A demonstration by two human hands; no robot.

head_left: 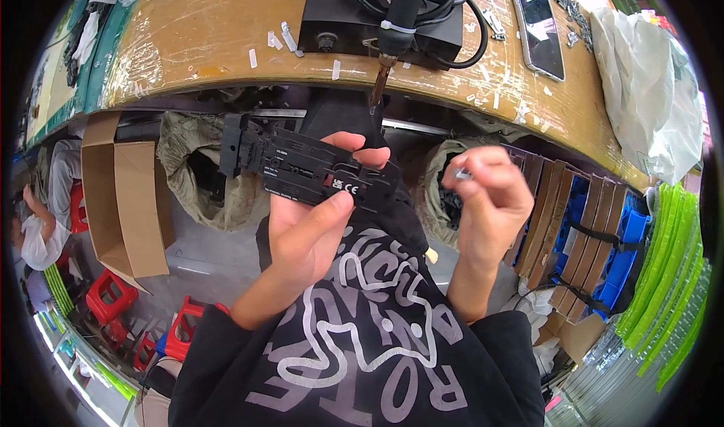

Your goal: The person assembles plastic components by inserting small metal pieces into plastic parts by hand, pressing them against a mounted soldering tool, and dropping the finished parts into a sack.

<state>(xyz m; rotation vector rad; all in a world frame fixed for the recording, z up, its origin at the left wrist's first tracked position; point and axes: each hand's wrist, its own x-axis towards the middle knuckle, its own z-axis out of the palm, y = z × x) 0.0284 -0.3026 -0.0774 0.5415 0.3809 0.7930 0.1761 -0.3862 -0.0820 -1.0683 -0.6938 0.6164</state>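
Observation:
My left hand [311,227] is closed round a black plastic device [302,167], long and flat, with small printed markings and a wider block at its left end. The thumb presses on its face, and fingertips curl over the far edge. To the right, my right hand [490,201] pinches a small pale or silvery piece [462,173] between thumb and fingertips, too small to name. That hand is apart from the device. Beyond both hands, a soldering iron [396,27] with a blue and black handle points its tip down over the bench edge.
The wooden bench [204,35] carries a black box [317,19] with coiled cable, a phone [537,27], paper scraps and a white plastic bag [641,87]. Below are a cardboard box [139,201], two sacks, red stools [111,295] and stacked crates [573,231]. Another person sits far left.

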